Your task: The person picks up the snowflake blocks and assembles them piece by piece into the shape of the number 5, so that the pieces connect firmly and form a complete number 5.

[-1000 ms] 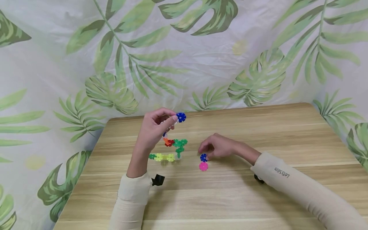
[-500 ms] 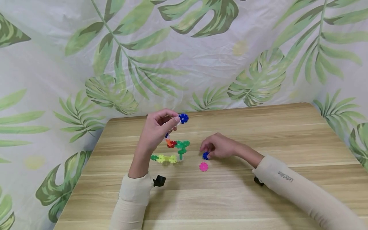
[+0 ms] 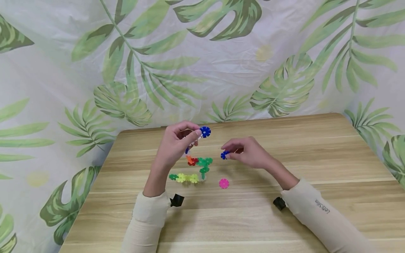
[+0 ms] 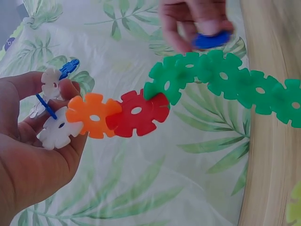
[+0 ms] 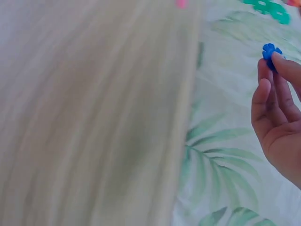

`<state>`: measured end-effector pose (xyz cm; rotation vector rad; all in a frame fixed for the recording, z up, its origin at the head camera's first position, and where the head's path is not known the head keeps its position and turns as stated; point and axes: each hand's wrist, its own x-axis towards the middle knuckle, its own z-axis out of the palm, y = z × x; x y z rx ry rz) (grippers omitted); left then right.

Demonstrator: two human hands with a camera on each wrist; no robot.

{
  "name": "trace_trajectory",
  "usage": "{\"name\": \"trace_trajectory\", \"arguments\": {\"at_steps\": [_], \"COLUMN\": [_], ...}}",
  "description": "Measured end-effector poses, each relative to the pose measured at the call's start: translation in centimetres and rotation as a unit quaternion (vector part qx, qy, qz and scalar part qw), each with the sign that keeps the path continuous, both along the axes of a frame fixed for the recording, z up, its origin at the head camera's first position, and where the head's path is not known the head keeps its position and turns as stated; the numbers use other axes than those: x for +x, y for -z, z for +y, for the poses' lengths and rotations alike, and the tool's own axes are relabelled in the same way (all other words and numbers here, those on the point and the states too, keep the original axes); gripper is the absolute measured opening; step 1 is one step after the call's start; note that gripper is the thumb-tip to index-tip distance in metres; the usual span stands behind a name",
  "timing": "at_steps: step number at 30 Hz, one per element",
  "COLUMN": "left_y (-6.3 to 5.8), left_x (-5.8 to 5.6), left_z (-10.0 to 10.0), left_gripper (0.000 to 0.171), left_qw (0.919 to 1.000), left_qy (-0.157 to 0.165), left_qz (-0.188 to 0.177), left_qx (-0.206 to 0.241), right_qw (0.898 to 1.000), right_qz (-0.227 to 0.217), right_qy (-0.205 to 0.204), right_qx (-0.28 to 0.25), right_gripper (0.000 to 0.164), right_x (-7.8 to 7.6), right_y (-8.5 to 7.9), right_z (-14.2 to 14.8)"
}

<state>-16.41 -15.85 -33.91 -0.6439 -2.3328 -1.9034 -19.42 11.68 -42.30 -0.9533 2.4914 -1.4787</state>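
Head view: the right hand has lifted off the wooden table and now pinches a loose blue disc between thumb and fingertips, held in the air just beside the chain. A second ago that disc lay on the table touching the pink disc; the pink one stays flat on the table, now alone and apart from both hands. The left hand has drifted slightly rightward and grips the upper end of the snowflake-disc chain — fingers curled round white pieces, with a blue disc standing above the fingertips.

Left wrist view: the chain runs white, orange, red, then several green discs; the right hand's blue piece hovers just above the green section, not touching it. Judged from this, a joining step appears close — the loose piece is near the chain.

No containers are visible; the pieces are either held or rest on the table.
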Motion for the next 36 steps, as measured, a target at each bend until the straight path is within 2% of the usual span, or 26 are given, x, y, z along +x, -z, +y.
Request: {"name": "trace_trajectory", "arguments": {"at_steps": [4, 8, 12, 17, 22, 27, 36], "left_y": [0.1, 0.2, 0.2, 0.2, 0.2, 0.1, 0.1], "left_x": [0.2, 0.4, 0.5, 0.5, 0.5, 0.5, 0.6], "left_z": [0.4, 0.7, 1.0, 1.3, 1.4, 1.5, 1.6], "left_gripper": [0.015, 0.015, 0.016, 0.017, 0.018, 0.019, 0.019], "left_qw": [1.0000, 0.9999, 0.9997, 0.9995, 0.9995, 0.9997, 0.9995], "left_qy": [0.005, 0.010, 0.016, 0.015, 0.013, 0.018, 0.023], "left_qz": [0.000, -0.004, -0.010, -0.010, -0.012, -0.014, -0.011], "left_qx": [-0.007, -0.008, -0.014, -0.024, -0.025, -0.009, 0.016], "right_qw": [0.997, 0.991, 0.984, 0.974, 0.970, 0.967, 0.963], "right_qz": [-0.018, -0.020, -0.014, 0.003, 0.010, 0.002, 0.014], "right_qy": [0.050, 0.085, 0.091, 0.078, 0.080, 0.082, 0.072], "right_qx": [-0.062, -0.100, -0.153, -0.215, -0.230, -0.242, -0.259], "right_gripper": [0.018, 0.018, 0.019, 0.020, 0.022, 0.023, 0.022], "right_x": [0.8, 1.3, 1.6, 1.9, 2.1, 2.2, 2.3], "right_y": [-1.2, -2.2, -3.1, -4.1, -4.9, -5.4, -5.9], "right_z": [0.2, 0.3, 0.3, 0.2, -0.3, -0.8, -1.3]}}
